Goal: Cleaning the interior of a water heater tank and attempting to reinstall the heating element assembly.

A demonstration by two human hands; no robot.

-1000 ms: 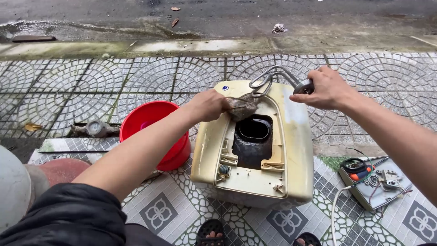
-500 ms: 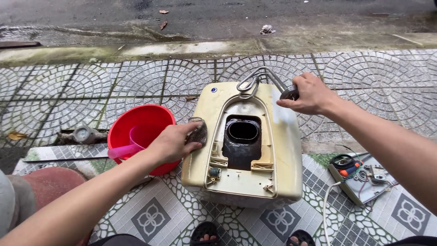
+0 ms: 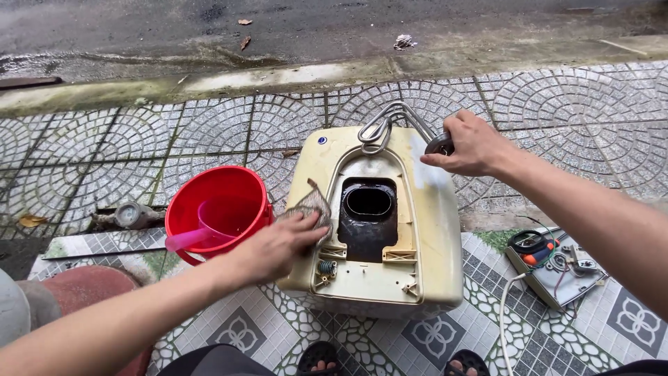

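On the patterned pavement, centre of view, lies a cream water heater tank (image 3: 424,230) with its dark oval opening (image 3: 367,203) facing up. Left hand (image 3: 278,245) presses a grey scrubbing pad (image 3: 309,206) flat against the casing just left of the opening, fingers spread, not closed round it. Right hand (image 3: 470,145) is closed on the base of the metal heating coil (image 3: 390,125) at the far end. Risk: the coil could slip or bend if that grip loosens, or grit could drop into the opening. Left, a red bucket (image 3: 182,209) holds a pink scoop (image 3: 209,226). Right, a tray (image 3: 550,289) holds small tools.
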